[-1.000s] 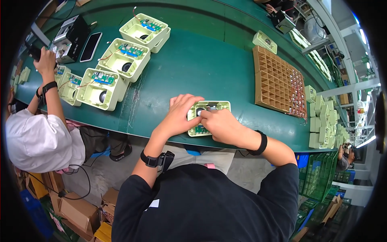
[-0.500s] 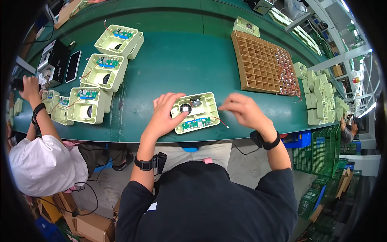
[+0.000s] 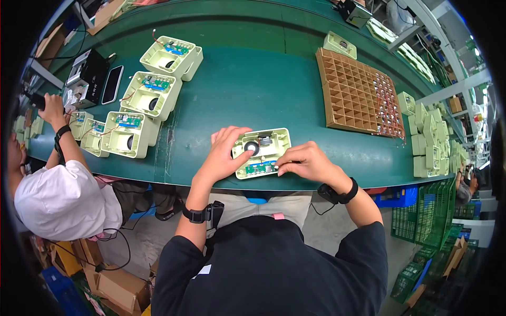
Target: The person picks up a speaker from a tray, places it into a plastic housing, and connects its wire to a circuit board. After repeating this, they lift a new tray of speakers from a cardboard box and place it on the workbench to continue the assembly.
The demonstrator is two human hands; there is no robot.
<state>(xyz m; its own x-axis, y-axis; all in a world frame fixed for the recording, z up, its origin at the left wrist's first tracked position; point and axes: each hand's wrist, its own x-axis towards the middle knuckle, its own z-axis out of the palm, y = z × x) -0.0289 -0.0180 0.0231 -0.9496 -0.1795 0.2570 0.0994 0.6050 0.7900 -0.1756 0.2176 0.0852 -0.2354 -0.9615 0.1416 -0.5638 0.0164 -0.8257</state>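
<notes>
Left hand [image 3: 224,152] grips the left end of the shell [image 3: 264,156], fingers along the outside, thumb reaching in to the round speaker [image 3: 252,149]. Right hand [image 3: 305,160] has thumb and forefinger drawn together at the right end of the green board [image 3: 258,168] along the shell's near side; I cannot tell what, if anything, is between them. The shell lies open side up near the front edge of the bench [image 3: 237,89]. To the left, a co-worker [image 3: 63,200] in white holds a black thing [image 3: 36,100]. Farther in on the bench stand pale green units [image 3: 141,99] with boards and speakers, and, to the right, a heap [image 3: 432,137] of similar shells. Beyond lie a grid tray [image 3: 323,95], partly filled with red-wired parts, a phone [image 3: 112,84] and a black box [image 3: 95,76]. One spare [image 3: 340,46] sits behind the tray.
</notes>
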